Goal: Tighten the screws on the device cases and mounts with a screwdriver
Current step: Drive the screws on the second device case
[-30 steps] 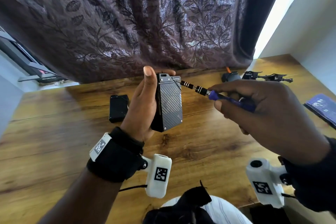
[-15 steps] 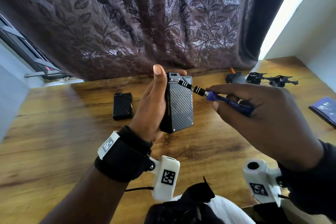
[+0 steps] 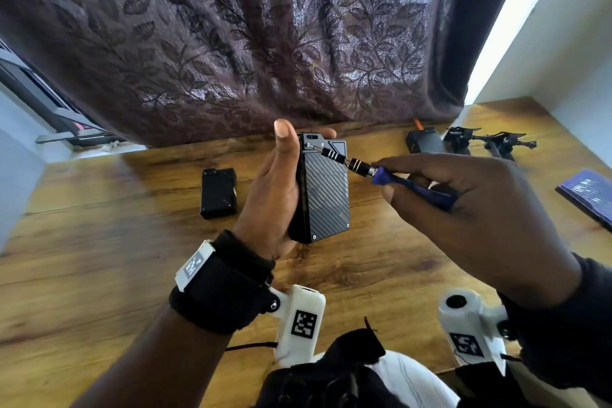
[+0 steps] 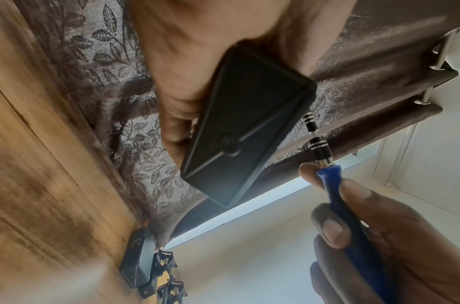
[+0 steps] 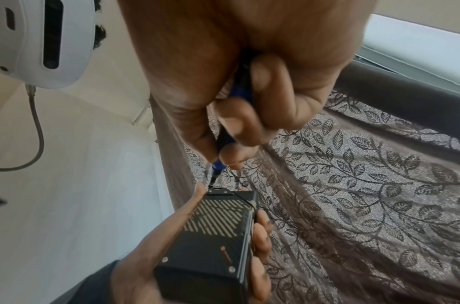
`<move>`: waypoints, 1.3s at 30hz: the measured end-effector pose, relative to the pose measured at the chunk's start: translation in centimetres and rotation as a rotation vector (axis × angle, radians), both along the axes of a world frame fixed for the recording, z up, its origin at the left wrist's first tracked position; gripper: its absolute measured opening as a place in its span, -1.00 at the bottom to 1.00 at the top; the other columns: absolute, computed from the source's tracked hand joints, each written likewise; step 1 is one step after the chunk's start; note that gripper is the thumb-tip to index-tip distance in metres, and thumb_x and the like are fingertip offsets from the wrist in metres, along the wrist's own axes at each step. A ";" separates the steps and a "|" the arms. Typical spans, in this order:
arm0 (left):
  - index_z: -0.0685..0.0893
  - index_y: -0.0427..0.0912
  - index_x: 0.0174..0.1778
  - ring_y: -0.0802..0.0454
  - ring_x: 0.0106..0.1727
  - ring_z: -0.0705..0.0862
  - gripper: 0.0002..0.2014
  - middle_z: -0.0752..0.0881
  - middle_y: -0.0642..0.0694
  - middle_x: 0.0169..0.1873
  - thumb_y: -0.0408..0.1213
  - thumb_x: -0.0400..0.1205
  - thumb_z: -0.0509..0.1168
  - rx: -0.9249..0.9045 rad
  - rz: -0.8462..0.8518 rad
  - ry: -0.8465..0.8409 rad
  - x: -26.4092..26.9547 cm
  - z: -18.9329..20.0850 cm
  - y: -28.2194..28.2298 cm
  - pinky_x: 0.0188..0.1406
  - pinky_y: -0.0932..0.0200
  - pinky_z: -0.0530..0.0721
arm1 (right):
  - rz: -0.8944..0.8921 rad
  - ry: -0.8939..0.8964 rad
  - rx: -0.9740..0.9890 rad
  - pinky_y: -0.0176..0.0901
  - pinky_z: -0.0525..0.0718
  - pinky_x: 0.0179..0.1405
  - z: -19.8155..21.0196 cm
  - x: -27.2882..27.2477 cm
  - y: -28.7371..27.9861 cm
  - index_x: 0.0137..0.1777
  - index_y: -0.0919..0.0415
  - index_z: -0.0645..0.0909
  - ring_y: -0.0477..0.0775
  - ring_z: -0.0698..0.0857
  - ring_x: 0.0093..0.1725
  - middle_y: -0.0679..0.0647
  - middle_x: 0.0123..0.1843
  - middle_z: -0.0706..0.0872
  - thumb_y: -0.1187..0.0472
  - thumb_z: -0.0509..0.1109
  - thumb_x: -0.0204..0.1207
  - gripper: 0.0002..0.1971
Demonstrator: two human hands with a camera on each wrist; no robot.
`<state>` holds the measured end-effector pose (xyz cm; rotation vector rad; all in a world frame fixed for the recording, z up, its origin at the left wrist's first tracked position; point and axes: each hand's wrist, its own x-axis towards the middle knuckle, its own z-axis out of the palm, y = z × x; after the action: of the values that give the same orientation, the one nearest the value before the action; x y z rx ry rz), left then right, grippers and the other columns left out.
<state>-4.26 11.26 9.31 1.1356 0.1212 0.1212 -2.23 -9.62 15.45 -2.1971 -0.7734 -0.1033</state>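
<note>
My left hand (image 3: 275, 195) grips a black ribbed device case (image 3: 326, 195) upright above the wooden table (image 3: 99, 242), thumb along its left edge, fingers curled behind it. My right hand (image 3: 463, 209) pinches a blue-handled screwdriver (image 3: 410, 187); its banded metal shaft (image 3: 341, 159) slants up-left and the tip sits at a screw near the case's top left corner (image 3: 309, 144). The left wrist view shows the case's bottom end (image 4: 239, 131) and the screwdriver (image 4: 327, 174). From the right wrist, the case (image 5: 218, 236) lies below the screwdriver tip (image 5: 213, 181).
A second small black case (image 3: 218, 192) lies on the table left of my hands. At the far right edge stand another black case (image 3: 424, 141) and black mounts (image 3: 486, 142). A dark blue booklet (image 3: 589, 192) lies at the right. A patterned curtain (image 3: 265, 26) hangs behind.
The screwdriver tip has moved left across the top of the case, from its right upper corner to the screw at the top left. The left hand keeps its hold.
</note>
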 end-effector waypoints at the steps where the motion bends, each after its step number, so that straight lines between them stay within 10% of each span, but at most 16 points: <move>1: 0.72 -0.16 0.28 -0.20 0.02 0.72 -0.31 0.74 -0.22 0.02 0.31 0.72 -0.08 0.001 -0.001 0.003 0.0 0.0 0.0 -0.02 -0.11 0.79 | 0.001 -0.001 -0.004 -0.52 0.48 -0.42 0.0 0.0 0.0 0.13 -0.17 0.84 -0.13 0.73 -0.31 -0.31 -0.33 0.77 0.04 0.52 0.52 -0.79; 21: 0.69 -0.17 0.31 -0.13 -0.04 0.74 -0.27 0.76 -0.20 -0.02 0.35 0.61 -0.03 0.036 -0.019 0.037 -0.3 -0.5 -0.3 -0.08 -0.08 0.79 | 0.010 -0.045 -0.009 -0.25 0.55 -0.42 -0.8 0.1 -0.4 0.10 -0.18 0.84 -0.07 0.73 -0.36 -0.14 -0.33 0.81 0.06 0.53 0.57 -0.84; 25: 0.68 -0.21 0.29 -0.08 -0.12 0.71 -0.31 0.73 -0.21 -0.06 0.31 0.73 -0.06 0.173 0.031 0.000 -0.2 -0.7 -0.1 -0.18 -0.01 0.73 | 0.033 -0.174 -0.156 -0.48 0.52 -0.27 0.3 0.5 -0.8 0.09 -0.11 0.83 -0.10 0.67 -0.23 -0.20 -0.27 0.77 0.05 0.52 0.50 -0.82; 32: 0.67 -0.28 0.25 -0.10 -0.16 0.66 -0.42 0.71 -0.18 -0.15 0.08 0.81 -0.10 0.347 0.055 -0.090 0.0 -0.7 0.2 -0.24 0.08 0.66 | 0.012 -0.248 -0.266 -0.33 0.46 -0.31 1.9 1.0 -1.8 -0.11 0.01 0.71 -0.06 0.52 -0.31 -0.17 -0.29 0.65 0.07 0.62 0.45 -0.87; 36: 0.66 -0.29 0.26 -0.11 -0.17 0.65 -0.45 0.68 -0.20 -0.14 0.05 0.81 -0.09 0.378 0.052 -0.106 0.1 -0.5 0.0 -0.24 0.06 0.65 | 0.022 -0.180 -0.252 -0.22 0.44 -0.42 1.7 1.0 -1.9 -0.23 0.01 0.78 0.06 0.54 -0.44 -0.08 -0.57 0.48 -0.11 0.40 0.62 -0.71; 39: 0.67 -0.26 0.24 -0.09 -0.17 0.65 -0.47 0.68 -0.21 -0.13 0.05 0.82 -0.09 0.397 0.046 -0.112 0.0 -0.5 0.1 -0.24 0.06 0.65 | 0.008 -0.099 -0.244 -0.37 0.53 -0.23 1.7 1.1 -1.8 -0.15 -0.11 0.68 -0.12 0.66 -0.23 -0.16 -0.41 0.65 -0.29 0.50 0.46 -0.72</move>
<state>-4.23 11.34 8.84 1.5192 0.0236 0.2577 -1.15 -11.42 17.12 -2.4342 -0.8897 -0.1200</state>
